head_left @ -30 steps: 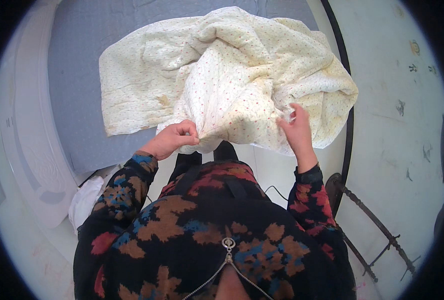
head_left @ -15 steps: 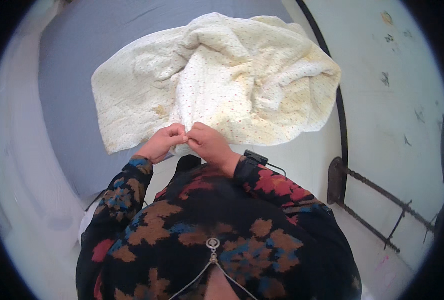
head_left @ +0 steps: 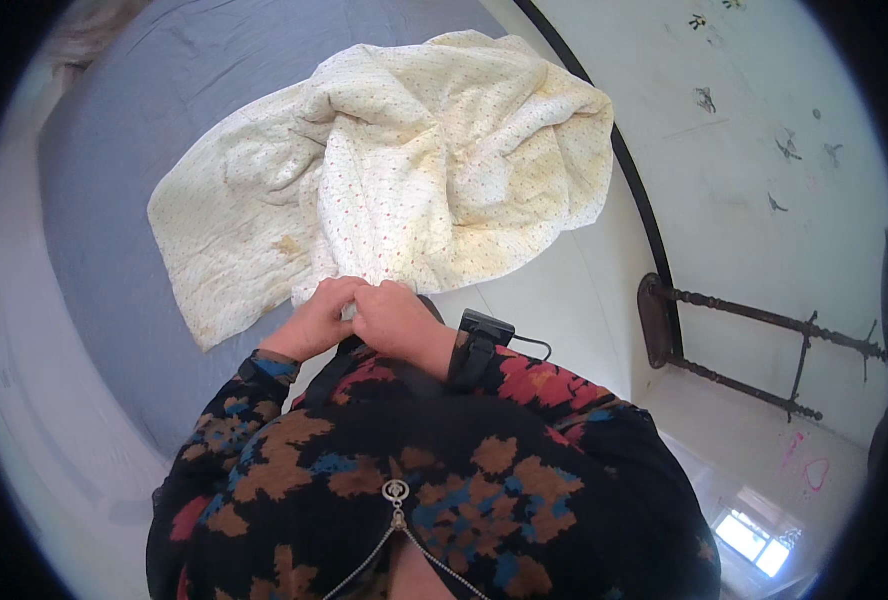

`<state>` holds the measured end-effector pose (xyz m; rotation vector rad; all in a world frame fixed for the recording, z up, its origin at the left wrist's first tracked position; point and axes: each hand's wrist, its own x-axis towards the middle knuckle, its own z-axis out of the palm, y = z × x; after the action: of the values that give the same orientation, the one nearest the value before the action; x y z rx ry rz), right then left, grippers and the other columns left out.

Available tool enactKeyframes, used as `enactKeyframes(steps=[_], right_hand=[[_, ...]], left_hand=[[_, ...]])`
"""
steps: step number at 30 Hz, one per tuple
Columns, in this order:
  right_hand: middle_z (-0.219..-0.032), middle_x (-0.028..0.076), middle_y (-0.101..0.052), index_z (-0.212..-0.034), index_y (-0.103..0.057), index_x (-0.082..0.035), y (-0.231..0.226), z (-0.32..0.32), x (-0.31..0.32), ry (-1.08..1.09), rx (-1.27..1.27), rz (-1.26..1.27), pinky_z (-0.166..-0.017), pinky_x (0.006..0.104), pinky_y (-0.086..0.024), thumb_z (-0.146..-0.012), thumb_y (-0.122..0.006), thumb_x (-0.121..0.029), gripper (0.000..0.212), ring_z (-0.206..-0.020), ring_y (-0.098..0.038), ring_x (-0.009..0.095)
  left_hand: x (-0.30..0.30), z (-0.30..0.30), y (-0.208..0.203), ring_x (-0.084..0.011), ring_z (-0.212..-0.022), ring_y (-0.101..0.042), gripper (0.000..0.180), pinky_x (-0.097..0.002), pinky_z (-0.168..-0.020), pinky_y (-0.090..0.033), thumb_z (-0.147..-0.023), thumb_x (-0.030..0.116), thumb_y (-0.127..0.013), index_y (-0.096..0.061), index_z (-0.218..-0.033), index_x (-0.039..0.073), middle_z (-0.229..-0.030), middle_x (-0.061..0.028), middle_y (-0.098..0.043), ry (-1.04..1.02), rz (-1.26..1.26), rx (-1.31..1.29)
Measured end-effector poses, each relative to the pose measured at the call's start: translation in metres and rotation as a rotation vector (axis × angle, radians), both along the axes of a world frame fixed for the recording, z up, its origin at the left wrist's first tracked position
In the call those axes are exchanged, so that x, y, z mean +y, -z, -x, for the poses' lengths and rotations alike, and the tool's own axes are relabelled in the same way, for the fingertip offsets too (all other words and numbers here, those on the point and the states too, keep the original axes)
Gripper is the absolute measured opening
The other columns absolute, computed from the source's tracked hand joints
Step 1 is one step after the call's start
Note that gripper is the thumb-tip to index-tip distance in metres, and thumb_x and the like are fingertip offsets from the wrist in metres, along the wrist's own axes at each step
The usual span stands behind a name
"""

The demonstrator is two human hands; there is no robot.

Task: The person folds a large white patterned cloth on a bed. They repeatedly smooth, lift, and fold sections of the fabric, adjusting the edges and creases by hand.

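Note:
A white quilt [head_left: 379, 215] with small red dots and yellowish stains lies bunched across the edge of a bed covered in a grey-blue sheet [head_left: 104, 200]. At its near edge my left hand [head_left: 316, 318] and my right hand [head_left: 396, 318] are close together, thumbs and fingers pinching the cloth. Both are closed, and their fingertips meet beside each other. Part of the gripped edge is hidden under the fingers. A black device [head_left: 482, 332] with a cable is strapped at my right wrist.
A dark metal rack [head_left: 764, 320] stands out at the right, near a pale wall [head_left: 724, 190] with dark marks. Pale floor [head_left: 589, 290] shows between the bed and that wall. Whitish fabric [head_left: 54, 380] runs down the left side.
The view has turned, so the quilt sits further left and the rack shows more fully. My hands keep their pinch on the quilt's edge and have drawn slightly closer to my body.

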<state>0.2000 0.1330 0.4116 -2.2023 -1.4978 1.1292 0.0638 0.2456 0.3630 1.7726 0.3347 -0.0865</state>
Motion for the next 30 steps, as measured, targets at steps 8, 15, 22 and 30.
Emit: enactKeyframes(steps=[8,15,22,30], right_hand=[[-0.082,0.022,-0.067,-0.087,-0.064,-0.002,-0.003,-0.015,-0.014,0.244,0.509,0.052,-0.070,0.0504,-0.050,-0.082,-0.066,-0.028,0.026,-0.078,-0.065,0.041],[-0.074,0.016,-0.063,-0.085,-0.059,-0.003,-0.029,0.002,-0.024,0.306,0.490,0.084,-0.065,0.0441,-0.048,-0.083,-0.071,-0.028,0.027,-0.072,-0.062,0.035],[-0.076,0.013,-0.064,-0.088,-0.061,-0.005,-0.048,-0.005,-0.049,0.679,1.183,0.028,-0.065,0.0399,-0.049,-0.088,-0.068,-0.026,0.022,-0.073,-0.063,0.027],[-0.075,0.010,-0.061,-0.091,-0.060,0.001,-0.075,0.010,-0.070,0.588,0.771,-0.048,-0.063,0.0400,-0.048,-0.092,-0.062,-0.022,0.022,-0.072,-0.062,0.024]], left_hand=[[-0.003,-0.009,0.002,-0.0345,-0.107,-0.057,0.013,-0.0408,-0.091,-0.048,-0.084,0.009,-0.066,-0.065,-0.095,0.002,-0.117,-0.0129,-0.061,0.035,-0.173,0.015],[-0.022,0.005,0.005,-0.0300,-0.110,-0.057,0.012,-0.0357,-0.094,-0.047,-0.088,0.008,-0.063,-0.065,-0.097,0.001,-0.118,-0.0117,-0.060,-0.184,0.116,0.086],[-0.061,-0.004,-0.022,-0.0209,-0.111,-0.057,0.015,-0.0314,-0.096,-0.045,-0.086,0.007,-0.064,-0.066,-0.100,0.001,-0.119,-0.0085,-0.059,-0.307,0.246,0.060],[-0.057,-0.011,-0.048,-0.0158,-0.096,-0.061,0.030,-0.0299,-0.090,-0.047,-0.099,0.025,-0.054,-0.069,-0.108,0.001,-0.103,-0.0071,-0.070,-0.183,0.541,0.409]])
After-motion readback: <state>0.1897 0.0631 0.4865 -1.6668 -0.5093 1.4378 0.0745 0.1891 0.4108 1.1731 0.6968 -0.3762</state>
